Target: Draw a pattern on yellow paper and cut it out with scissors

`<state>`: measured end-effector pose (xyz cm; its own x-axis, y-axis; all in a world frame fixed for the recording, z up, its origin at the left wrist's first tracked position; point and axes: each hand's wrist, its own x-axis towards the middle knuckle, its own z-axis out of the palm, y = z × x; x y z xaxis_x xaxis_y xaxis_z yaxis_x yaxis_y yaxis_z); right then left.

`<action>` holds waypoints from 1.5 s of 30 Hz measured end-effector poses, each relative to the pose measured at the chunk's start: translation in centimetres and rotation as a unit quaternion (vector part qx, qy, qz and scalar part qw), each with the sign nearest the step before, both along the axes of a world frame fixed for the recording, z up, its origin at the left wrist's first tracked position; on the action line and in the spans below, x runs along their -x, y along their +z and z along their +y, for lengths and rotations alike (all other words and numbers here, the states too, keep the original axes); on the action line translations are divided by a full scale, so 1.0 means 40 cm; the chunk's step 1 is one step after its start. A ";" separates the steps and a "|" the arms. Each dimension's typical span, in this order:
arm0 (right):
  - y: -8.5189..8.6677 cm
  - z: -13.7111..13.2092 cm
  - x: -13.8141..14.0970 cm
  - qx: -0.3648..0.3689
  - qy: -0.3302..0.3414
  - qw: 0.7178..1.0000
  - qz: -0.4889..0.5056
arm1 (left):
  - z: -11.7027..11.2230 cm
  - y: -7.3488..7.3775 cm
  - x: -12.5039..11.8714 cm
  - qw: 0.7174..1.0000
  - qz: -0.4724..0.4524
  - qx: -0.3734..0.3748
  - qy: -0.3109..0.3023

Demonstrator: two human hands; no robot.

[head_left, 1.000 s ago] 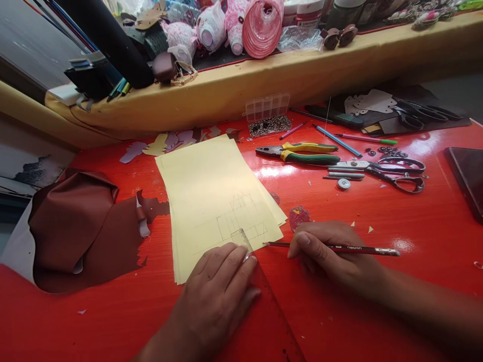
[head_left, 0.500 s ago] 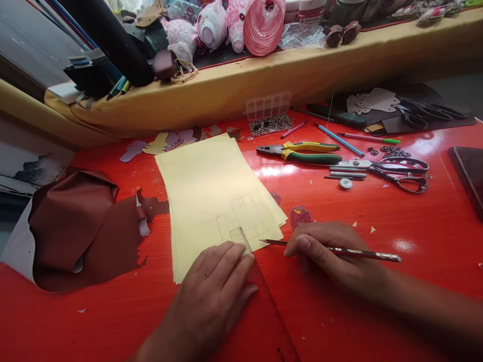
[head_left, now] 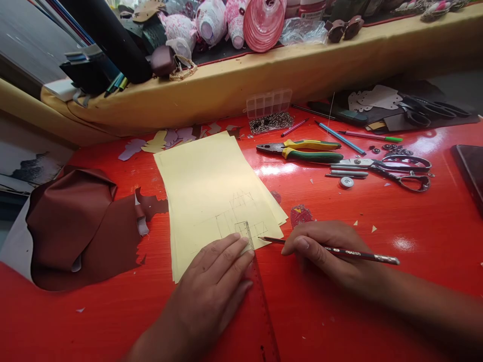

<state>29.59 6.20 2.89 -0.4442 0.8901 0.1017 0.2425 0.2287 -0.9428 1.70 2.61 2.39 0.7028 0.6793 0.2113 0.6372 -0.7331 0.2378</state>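
Observation:
My left hand rests flat on a long red see-through ruler, pinning it where its tip lies over a stack of pale yellow paper. My right hand holds a dark red pencil in a writing grip. Its point is just right of the ruler, near the paper's lower edge, and I cannot tell if they touch. Faint pencil lines of boxes and angled shapes are drawn on the top sheet. Part of the ruler is hidden under my left hand.
The red table holds green-and-yellow pliers, large scissors, a parts box, and brown leather at left. A yellow-covered ledge behind carries pink spools and jars.
The ruler's lower end has swung left, so it stands more upright in view. My left hand has shifted with it, and the pencil point has moved left.

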 end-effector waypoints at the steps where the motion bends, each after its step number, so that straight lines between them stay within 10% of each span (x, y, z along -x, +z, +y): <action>1: 0.000 0.000 0.000 -0.001 0.000 1.000 0.000 | 0.002 0.000 0.002 1.000 -0.002 0.003 0.000; 45: 0.016 0.004 0.008 -0.023 0.015 1.000 -0.016 | 0.021 -0.010 0.025 1.000 -0.005 0.016 -0.008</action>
